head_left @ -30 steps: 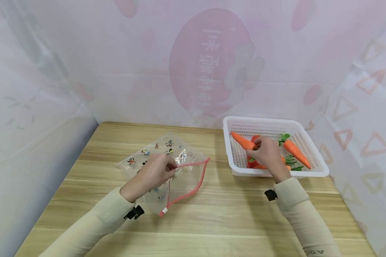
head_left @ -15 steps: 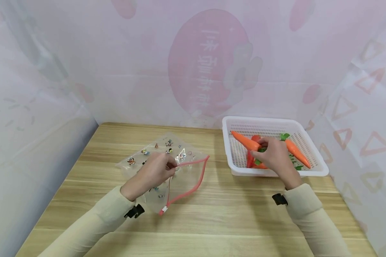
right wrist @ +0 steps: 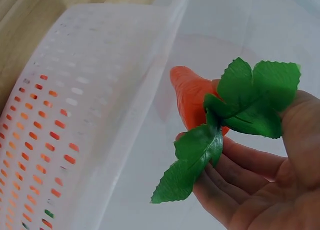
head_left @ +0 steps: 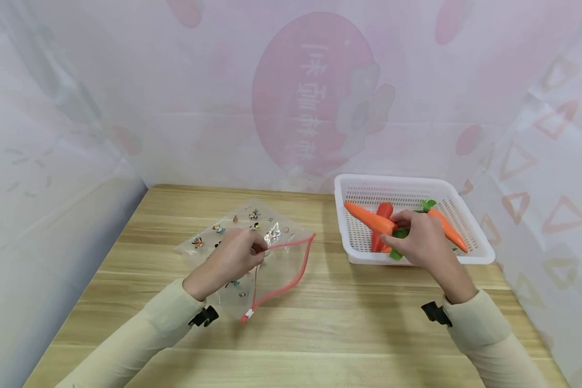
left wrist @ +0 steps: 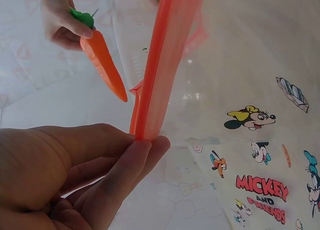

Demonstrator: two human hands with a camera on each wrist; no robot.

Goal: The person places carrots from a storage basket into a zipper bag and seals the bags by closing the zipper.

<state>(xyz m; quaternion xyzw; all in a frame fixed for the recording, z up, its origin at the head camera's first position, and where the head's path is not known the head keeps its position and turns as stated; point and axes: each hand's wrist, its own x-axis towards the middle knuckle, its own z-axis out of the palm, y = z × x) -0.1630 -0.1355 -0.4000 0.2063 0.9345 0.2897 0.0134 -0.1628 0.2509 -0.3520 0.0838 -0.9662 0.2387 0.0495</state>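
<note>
While the left hand (head_left: 230,264) is pinching one edge of the clear printed bag (head_left: 280,270) left of centre in the frame, thumb and fingertips are gripping one side only of the pink zip strip (head_left: 291,287). Its other side is lying loose toward lower centre, by the white slider (head_left: 249,313). Weak spot, I judge: a bump there could be collapsing the mouth, and a slack pinch could be letting the bag slide on the wooden table (head_left: 281,345).

Right of centre, the white basket (head_left: 341,215) is sitting with a carrot (head_left: 368,216) slanting over its left part, tip toward upper left. A red vegetable (head_left: 384,210) is lying beneath; contact between them, cannot tell. The right hand (head_left: 424,240) is grasping the carrot by its leafy end, fingers bent round the top. Held at one end, it could be twisting loose if the skin is slick. Green leaves (right wrist: 240,85) are jutting out and might be snagging on the rim.

Farthest right, a second carrot (head_left: 446,230) is resting near the knuckles; a careless brush could be shoving it.
</note>
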